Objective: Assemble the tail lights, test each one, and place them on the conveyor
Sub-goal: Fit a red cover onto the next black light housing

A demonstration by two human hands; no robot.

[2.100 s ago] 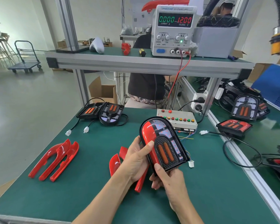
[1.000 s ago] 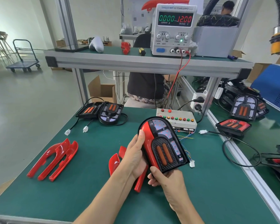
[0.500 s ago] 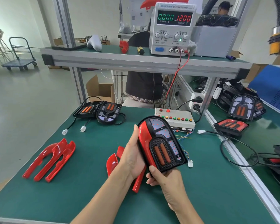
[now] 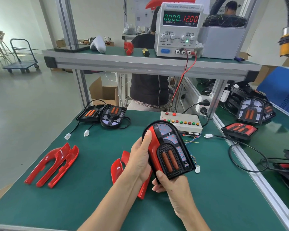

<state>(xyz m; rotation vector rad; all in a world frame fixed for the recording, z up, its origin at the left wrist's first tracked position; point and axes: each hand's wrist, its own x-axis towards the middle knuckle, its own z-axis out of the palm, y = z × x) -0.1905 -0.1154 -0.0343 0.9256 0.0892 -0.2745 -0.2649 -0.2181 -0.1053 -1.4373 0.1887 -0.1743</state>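
A black tail light (image 4: 169, 150) with a red lens piece along its left side and two orange bars is held above the green table (image 4: 83, 194). My left hand (image 4: 139, 160) grips its left edge, thumb pressing the red lens near the top. My right hand (image 4: 169, 182) holds the bottom end, thumb on the front. Its white connector (image 4: 197, 169) dangles at the right. Red lens pieces (image 4: 118, 167) lie under my hands, and a stack of them (image 4: 53, 164) lies at the left.
Two black tail light bodies (image 4: 103, 114) with cables sit at the table's back left. A test box with coloured buttons (image 4: 182, 122) stands behind the hands, a power supply (image 4: 179, 29) on the shelf above. More tail lights (image 4: 239, 130) rest on the conveyor at the right. A person sits behind the bench.
My left thumb has slid up along the red lens toward the top of the tail light. The right hand has kept its hold on the bottom end.
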